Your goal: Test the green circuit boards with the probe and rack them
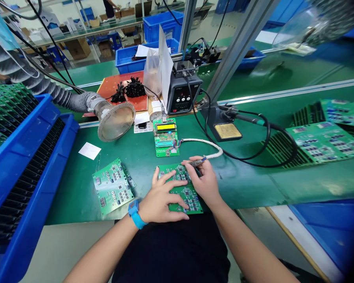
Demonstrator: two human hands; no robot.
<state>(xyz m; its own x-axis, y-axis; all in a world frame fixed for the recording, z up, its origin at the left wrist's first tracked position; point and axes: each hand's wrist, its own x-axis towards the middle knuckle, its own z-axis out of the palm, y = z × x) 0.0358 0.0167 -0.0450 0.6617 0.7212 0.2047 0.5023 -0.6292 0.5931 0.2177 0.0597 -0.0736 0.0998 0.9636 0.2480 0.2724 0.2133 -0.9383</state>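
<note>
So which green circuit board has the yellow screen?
The board wired to the white cable running to the right hand; the board under the left hand and its neighbour lack one.

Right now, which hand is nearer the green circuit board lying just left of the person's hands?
Left: the left hand is nearer, resting on a second board beside the green circuit board. Right: the right hand is farther away, beyond the left hand.

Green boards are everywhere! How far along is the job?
Hard to say. Maybe done: the boards in the blue rack, though nothing proves that. In hand: the left hand presses a green board while the right hand holds a probe on a white cable over it. Maybe left: the loose board beside it and the stacked boards at right.
</note>
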